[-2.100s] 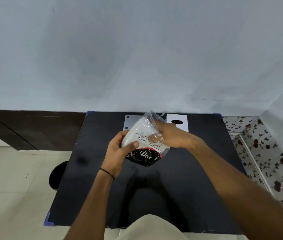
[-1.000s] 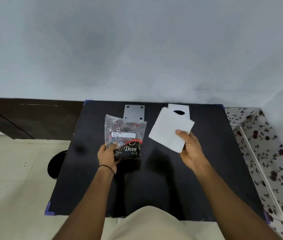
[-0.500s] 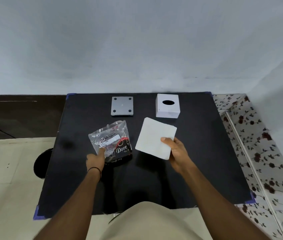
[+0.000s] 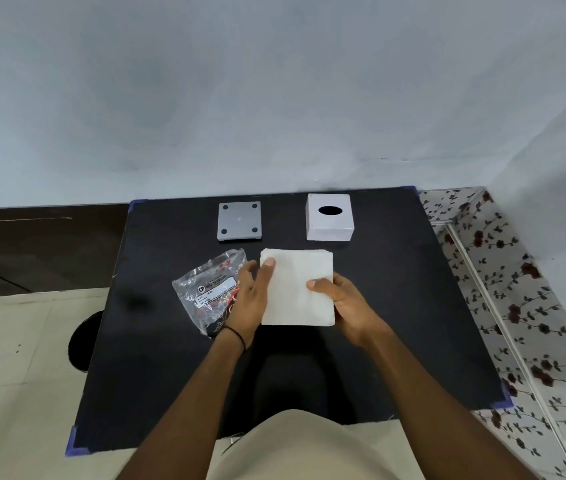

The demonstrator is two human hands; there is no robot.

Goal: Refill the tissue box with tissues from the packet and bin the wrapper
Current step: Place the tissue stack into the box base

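Black table [image 4: 395, 323] | both hands' fingers hold tissue stack [image 4: 300, 289] mid-table | wrapper [image 4: 205, 289] left | near edge clear

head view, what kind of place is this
Probably a room at home: a small black table against a plain wall, tiled floor, and flower-patterned wall tiles on the right.

- Wall [image 4: 274, 91]: plain pale blue-grey, fills upper half, second wall meets it at right corner.
- Table [image 4: 395, 306]: matte black top, blue tape on corners, pushed against the wall.
- Floor [image 4: 15, 358]: light beige tiles on the left.
- Dark brown panel [image 4: 39, 247] low along the wall, left of table.
- Floral-patterned surface [image 4: 534, 323], white with dark red flowers, right of table.
- Light: soft, even, no hard shadows.
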